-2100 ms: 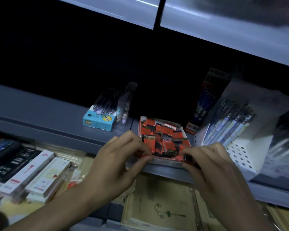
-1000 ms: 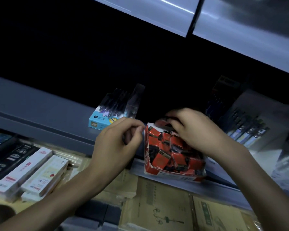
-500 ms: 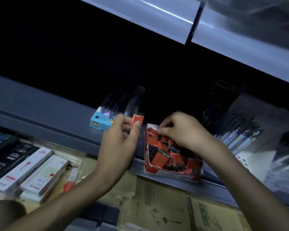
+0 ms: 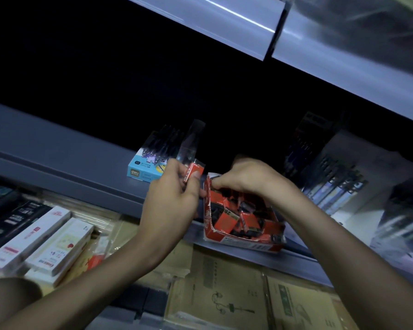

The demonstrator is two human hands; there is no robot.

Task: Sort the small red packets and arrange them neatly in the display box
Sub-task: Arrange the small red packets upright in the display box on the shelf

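A red display box [image 4: 246,241] sits at the front edge of a grey shelf [image 4: 57,158], filled with several jumbled small red packets [image 4: 227,217]. My left hand [image 4: 174,201] is just left of the box and pinches one or two red packets [image 4: 193,172] upright between thumb and fingers. My right hand [image 4: 250,177] reaches into the box's back left corner, fingertips pinched on a packet there; the fingers hide most of it.
A light blue pen box [image 4: 148,166] with a clear sleeve stands behind my left hand. White pen displays [image 4: 343,186] stand to the right. Below the shelf lie white boxes [image 4: 43,241] at left and brown packs [image 4: 219,282] in front.
Earlier both hands held the box at the shelf edge. My left hand then lifted red packets beside it, and my right hand moved from the box's back to its back left corner.
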